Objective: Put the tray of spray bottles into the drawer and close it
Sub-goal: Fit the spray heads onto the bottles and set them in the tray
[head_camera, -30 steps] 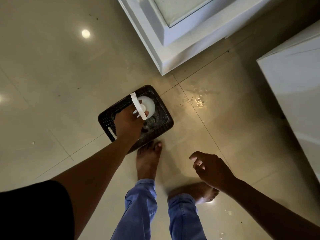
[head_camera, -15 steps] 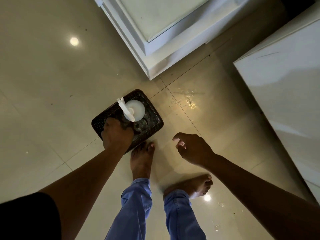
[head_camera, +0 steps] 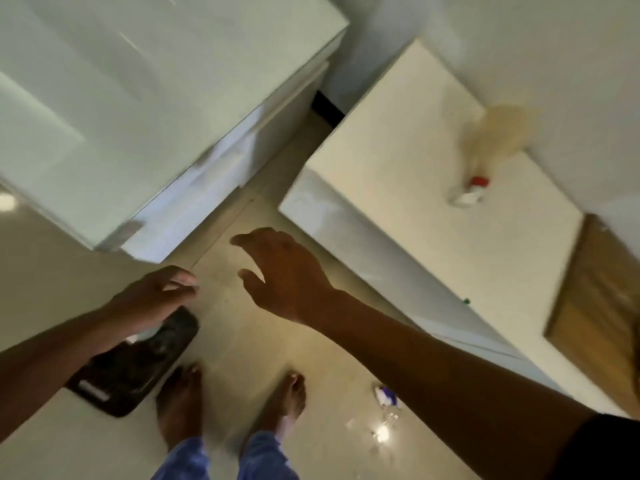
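Observation:
The dark woven tray (head_camera: 138, 368) lies on the floor by my left foot. My left forearm hides most of what it holds; only a sliver of white shows at its near side. My left hand (head_camera: 156, 296) hovers over the tray's far end with loose fingers and nothing visible in its grip. My right hand (head_camera: 280, 271) is raised and open, fingers spread, between the white drawer unit (head_camera: 194, 188) at upper left and the white cabinet (head_camera: 398, 209) on the right. The picture is motion-blurred, and I cannot make out an open drawer.
A pale bottle with a red cap (head_camera: 485, 157) lies on the right cabinet's top. A wooden board (head_camera: 595, 306) sits at the far right. A small purple and white scrap (head_camera: 386, 398) lies on the glossy tiled floor near my right foot (head_camera: 284, 400).
The view swung up and to the right, bringing both cabinets into sight. My left hand came off the tray's rim. My right hand rose and spread toward the gap between the cabinets.

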